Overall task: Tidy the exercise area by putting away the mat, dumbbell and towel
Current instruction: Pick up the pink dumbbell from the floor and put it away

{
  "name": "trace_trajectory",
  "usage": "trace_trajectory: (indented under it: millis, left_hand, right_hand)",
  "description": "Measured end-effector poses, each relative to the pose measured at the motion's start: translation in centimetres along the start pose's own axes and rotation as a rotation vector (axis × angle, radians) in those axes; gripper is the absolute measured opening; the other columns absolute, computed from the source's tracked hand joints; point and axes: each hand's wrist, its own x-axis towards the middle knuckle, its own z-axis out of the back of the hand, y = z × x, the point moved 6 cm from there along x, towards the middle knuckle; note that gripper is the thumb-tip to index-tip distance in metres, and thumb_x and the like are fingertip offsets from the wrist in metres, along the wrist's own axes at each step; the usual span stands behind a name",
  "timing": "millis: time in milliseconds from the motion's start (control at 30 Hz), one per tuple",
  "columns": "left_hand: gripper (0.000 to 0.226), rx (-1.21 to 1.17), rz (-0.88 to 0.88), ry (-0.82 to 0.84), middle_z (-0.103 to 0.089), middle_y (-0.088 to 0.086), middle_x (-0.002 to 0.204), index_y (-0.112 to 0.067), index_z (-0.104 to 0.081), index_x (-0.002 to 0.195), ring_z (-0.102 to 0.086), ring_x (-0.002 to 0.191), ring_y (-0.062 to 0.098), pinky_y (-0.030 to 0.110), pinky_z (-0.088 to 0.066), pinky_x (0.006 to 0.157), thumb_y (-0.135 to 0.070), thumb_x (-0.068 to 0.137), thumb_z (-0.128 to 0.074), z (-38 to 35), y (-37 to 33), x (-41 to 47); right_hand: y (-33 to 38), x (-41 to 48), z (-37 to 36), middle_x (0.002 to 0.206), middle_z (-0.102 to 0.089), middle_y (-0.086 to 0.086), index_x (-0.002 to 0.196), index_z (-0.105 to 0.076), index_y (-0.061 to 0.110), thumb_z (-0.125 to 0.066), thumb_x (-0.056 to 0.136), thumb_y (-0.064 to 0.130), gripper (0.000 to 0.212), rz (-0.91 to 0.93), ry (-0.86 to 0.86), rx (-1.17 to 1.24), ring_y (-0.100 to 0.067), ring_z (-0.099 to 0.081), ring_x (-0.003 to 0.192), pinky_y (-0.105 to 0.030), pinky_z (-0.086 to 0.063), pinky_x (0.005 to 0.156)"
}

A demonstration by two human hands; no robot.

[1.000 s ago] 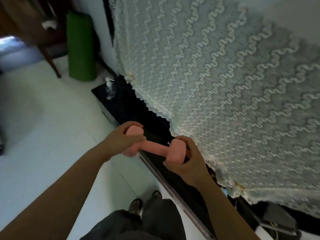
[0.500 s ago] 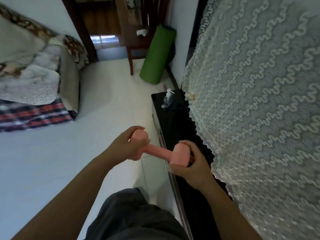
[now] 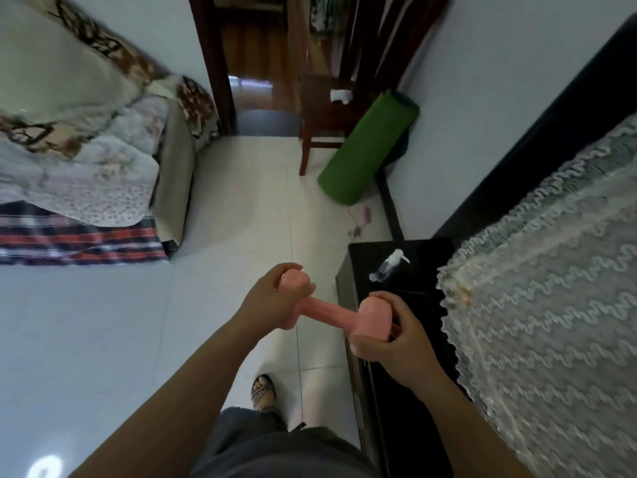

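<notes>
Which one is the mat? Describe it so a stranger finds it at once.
Find the doorway at the room's far end. Right of it, between a wooden chair and the white wall, a rolled mat stands on end. It alone is bright green.

Dim, even light is falling throughout; glare is glinting off the floor (image 3: pixel 103 339) lower left; wide-angle distortion is bending the edges.

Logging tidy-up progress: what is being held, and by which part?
The pink dumbbell, held by both of its ends: the left hand wraps round one head, and the right hand grips the other.
</notes>
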Motion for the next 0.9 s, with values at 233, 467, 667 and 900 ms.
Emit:
trace_trajectory:
  millis: [233,467,667,900]
  left_hand:
    - [0.034,0.059,0.037,0.032,-0.057,0.002,0.11,-0.032,-0.052,0.119,-0.059,0.09,0.019,0.028,-0.049,0.061,-0.034,0.085,-0.059,5.8,-4.2,11.6]
    - [0.029,0.13,0.079,0.09,-0.052,0.001,0.109,-0.035,-0.046,0.114,-0.056,0.085,0.016,0.026,-0.049,0.057,-0.04,0.087,-0.056,6.4,-8.0,23.7]
    - [0.041,0.157,0.105,0.052,-0.051,0.008,0.116,-0.028,-0.044,0.126,-0.056,0.093,0.024,0.03,-0.05,0.059,-0.037,0.089,-0.055,7.3,-14.7,33.9]
    - [0.042,0.131,0.093,0.027,-0.051,0.008,0.116,-0.029,-0.043,0.127,-0.056,0.093,0.025,0.031,-0.052,0.059,-0.038,0.088,-0.055,9.0,-22.0,42.8]
  right_hand:
    - [5.0,11.4,-2.8,0.116,-0.048,0.008,0.119,-0.048,0.035,-0.083,0.065,0.012,0.068,-0.028,0.015,0.021,-0.014,-0.057,0.096,-0.021,-0.055,0.065]
    - [7.4,23.8,-0.9,0.116,-0.048,0.013,0.115,-0.048,0.04,-0.083,0.063,0.016,0.067,-0.054,-0.025,-0.036,-0.012,-0.054,0.098,-0.026,-0.054,0.07]
    - [11.2,36.0,1.6,0.115,-0.046,0.017,0.111,-0.049,0.044,-0.084,0.063,0.019,0.065,-0.038,0.002,-0.025,-0.014,-0.055,0.097,-0.034,-0.059,0.073]
    - [16.5,47.0,3.6,0.114,-0.047,0.011,0.113,-0.049,0.045,-0.084,0.057,0.028,0.068,-0.026,0.068,0.015,-0.02,-0.058,0.096,-0.032,-0.057,0.066]
